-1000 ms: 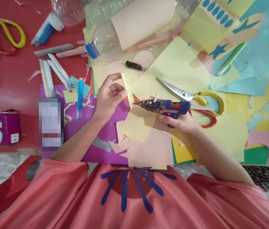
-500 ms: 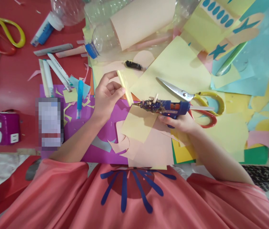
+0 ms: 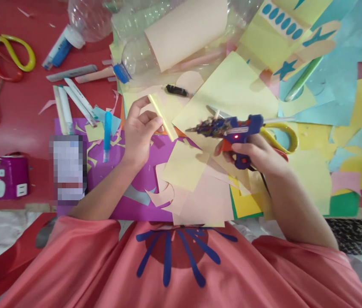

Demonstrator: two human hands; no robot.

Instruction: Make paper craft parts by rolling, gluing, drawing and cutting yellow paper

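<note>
My left hand (image 3: pixel 140 132) pinches a folded strip of yellow paper (image 3: pixel 164 119) between thumb and fingers, held slanting above the table. In my right hand (image 3: pixel 257 156) is a blue hot glue gun (image 3: pixel 241 128), gripped by its handle, with a red light lit and a clear glue stick out of its back. Its nozzle, crusted with residue, points left, a small gap away from the strip's lower end. Behind the glue gun lie scissors (image 3: pixel 281 132) with yellow and red handles, partly hidden. Cut yellow paper (image 3: pixel 185 167) and pale pink paper (image 3: pixel 200 201) lie below the hands.
Plastic bottles (image 3: pixel 136 60) and a rolled peach paper (image 3: pixel 187 34) lie at the back. To the left are markers (image 3: pixel 78 98), a phone (image 3: pixel 68 169), a purple box-shaped device (image 3: pixel 7 176) and other scissors (image 3: pixel 17 51). Blue and yellow paper sheets (image 3: pixel 315 149) spread right.
My right hand has drawn the glue gun right and tilted it, so its nozzle has left the strip's end. My left hand has shifted slightly left with the strip.
</note>
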